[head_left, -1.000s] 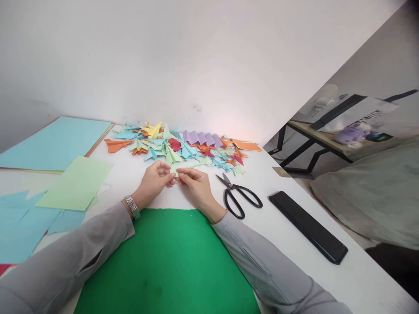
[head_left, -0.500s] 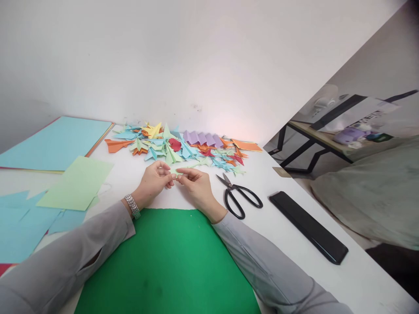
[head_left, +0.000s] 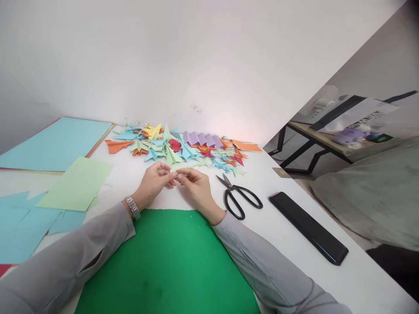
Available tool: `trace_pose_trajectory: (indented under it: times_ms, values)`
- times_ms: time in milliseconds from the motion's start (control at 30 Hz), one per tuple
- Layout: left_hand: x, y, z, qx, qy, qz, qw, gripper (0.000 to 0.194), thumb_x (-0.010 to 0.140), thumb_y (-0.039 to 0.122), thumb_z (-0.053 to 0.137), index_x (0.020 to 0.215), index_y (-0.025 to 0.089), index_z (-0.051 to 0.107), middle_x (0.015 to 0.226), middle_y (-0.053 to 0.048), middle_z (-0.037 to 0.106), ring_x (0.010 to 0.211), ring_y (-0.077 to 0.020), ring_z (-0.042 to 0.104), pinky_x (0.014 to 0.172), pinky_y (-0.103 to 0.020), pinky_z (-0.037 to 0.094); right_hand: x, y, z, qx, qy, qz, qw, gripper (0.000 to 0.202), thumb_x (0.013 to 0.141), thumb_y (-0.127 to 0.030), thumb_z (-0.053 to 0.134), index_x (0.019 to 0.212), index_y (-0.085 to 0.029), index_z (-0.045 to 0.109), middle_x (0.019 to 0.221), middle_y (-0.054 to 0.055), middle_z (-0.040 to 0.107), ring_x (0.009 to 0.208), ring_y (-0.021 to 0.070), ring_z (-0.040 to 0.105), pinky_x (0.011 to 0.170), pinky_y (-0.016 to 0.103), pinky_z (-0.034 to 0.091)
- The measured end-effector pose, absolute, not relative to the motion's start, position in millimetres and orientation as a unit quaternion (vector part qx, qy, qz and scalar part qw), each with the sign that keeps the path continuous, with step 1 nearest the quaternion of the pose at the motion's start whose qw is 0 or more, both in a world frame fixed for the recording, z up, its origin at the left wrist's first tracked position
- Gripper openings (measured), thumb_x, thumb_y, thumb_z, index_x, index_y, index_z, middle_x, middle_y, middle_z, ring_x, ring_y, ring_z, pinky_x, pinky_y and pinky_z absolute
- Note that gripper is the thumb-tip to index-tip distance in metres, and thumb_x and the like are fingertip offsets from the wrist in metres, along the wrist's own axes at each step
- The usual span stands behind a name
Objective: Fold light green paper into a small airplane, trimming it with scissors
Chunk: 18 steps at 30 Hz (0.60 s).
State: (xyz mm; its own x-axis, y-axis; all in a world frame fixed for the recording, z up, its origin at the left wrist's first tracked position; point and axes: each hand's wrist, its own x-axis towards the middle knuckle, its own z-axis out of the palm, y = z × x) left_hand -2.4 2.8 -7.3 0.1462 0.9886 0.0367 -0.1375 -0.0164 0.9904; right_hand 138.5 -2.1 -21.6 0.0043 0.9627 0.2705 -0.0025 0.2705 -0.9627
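My left hand (head_left: 156,182) and my right hand (head_left: 195,186) meet over the white table, just beyond a green sheet (head_left: 170,261). Between their fingertips they pinch a small piece of light green paper (head_left: 173,170). Most of that paper is hidden by my fingers, so its folded shape cannot be made out. To the right of my right hand lie black-handled scissors (head_left: 237,196), blades slightly apart. Past my fingers spreads a pile of folded paper pieces (head_left: 173,155) in blue, green, orange, red and yellow, with a pleated purple strip (head_left: 203,139) among them.
A long black case (head_left: 307,226) lies near the table's right edge. At left are a stack of large coloured sheets (head_left: 55,144), a light green sheet (head_left: 77,183) and blue paper pieces (head_left: 22,231). A white wall (head_left: 196,65) rises behind the pile.
My fingertips have drawn closer together, and less of the light green paper shows between them. The things on the table have stayed put.
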Motion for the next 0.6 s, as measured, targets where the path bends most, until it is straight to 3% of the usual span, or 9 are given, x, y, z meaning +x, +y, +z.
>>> trace_pose_trajectory:
  times_ms: [600]
  values:
    - [-3.8,4.0,-3.9,0.472,0.415,0.519,0.579,0.044,0.052,0.023,0.079,0.082,0.015,0.049,0.050,0.005,0.057,0.046,-0.0095,0.055,0.049,-0.021,0.043,137.2,-6.2,-17.5,-0.408,-0.596,0.418,0.551,0.014,0.074,-0.026,0.060,0.082,-0.021,0.070,0.072,0.001,0.068,0.064,0.0143,0.059,0.063,0.028,0.047]
